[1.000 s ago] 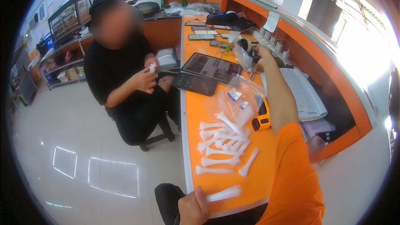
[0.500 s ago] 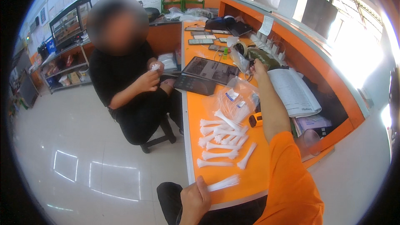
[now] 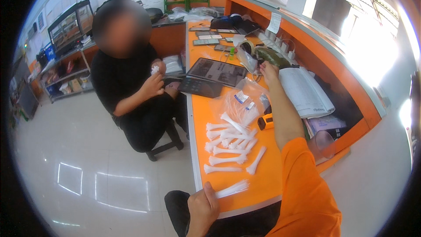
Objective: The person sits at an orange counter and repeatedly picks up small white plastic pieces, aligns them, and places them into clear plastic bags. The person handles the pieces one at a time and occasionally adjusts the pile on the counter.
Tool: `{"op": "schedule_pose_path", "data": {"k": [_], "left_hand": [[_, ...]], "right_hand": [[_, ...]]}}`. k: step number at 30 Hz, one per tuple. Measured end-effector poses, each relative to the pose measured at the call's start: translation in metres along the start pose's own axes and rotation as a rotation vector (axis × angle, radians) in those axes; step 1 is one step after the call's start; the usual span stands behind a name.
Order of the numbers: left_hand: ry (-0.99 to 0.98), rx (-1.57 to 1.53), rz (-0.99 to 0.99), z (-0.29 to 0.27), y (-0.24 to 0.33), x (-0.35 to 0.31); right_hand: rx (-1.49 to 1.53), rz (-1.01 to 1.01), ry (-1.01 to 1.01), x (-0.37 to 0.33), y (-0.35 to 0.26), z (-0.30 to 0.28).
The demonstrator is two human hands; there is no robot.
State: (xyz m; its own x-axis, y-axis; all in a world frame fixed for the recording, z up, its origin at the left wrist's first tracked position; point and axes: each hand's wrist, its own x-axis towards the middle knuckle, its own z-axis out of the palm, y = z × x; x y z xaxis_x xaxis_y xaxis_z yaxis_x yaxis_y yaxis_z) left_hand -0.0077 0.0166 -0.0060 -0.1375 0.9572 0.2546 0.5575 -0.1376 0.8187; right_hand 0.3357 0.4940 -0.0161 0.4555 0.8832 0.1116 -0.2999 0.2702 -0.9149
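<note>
1. currently, the left hand (image 3: 204,206) is at the near edge of the worktop (image 3: 272,166), fingers clenched around one end of a white bundle (image 3: 233,188) of thin strips, thumb laid along its upper side.
2. long axis of white bundle: runs out from the fist to the person's right and slightly away, near horizontal. loose tips spread a little and point right. it lies over the near part of the worktop; contact with the surface cannot be told.
3. the right hand (image 3: 269,71) is stretched far forward, fingers bent, just beside a dark green pouch (image 3: 266,57). cannot tell whether they grasp anything.
4. loose bundles (image 3: 222,168) are heaped ahead of the left hand, most lying crosswise; one at the right side (image 3: 256,160) slants away to the right. beyond them: a clear plastic bag (image 3: 241,105).
5. change against one second ago: right hand drawn back toward the body, more of the dark green pouch uncovered; the orange tape measure (image 3: 265,121) now partly behind the right forearm.
6. unchanged: left-hand grip, and the bundle's rightward direction.
</note>
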Motion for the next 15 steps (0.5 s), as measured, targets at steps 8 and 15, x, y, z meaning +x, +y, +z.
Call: {"op": "schedule_pose_path", "data": {"k": [8, 15], "left_hand": [[0.001, 0.018, -0.045, 0.000, -0.001, 0.000], [-0.011, 0.024, -0.039, 0.000, 0.001, 0.000]], "right_hand": [[-0.142, -0.042, -0.011, 0.004, 0.014, 0.001], [-0.941, -0.246, 0.057, 0.017, 0.017, -0.008]]}}
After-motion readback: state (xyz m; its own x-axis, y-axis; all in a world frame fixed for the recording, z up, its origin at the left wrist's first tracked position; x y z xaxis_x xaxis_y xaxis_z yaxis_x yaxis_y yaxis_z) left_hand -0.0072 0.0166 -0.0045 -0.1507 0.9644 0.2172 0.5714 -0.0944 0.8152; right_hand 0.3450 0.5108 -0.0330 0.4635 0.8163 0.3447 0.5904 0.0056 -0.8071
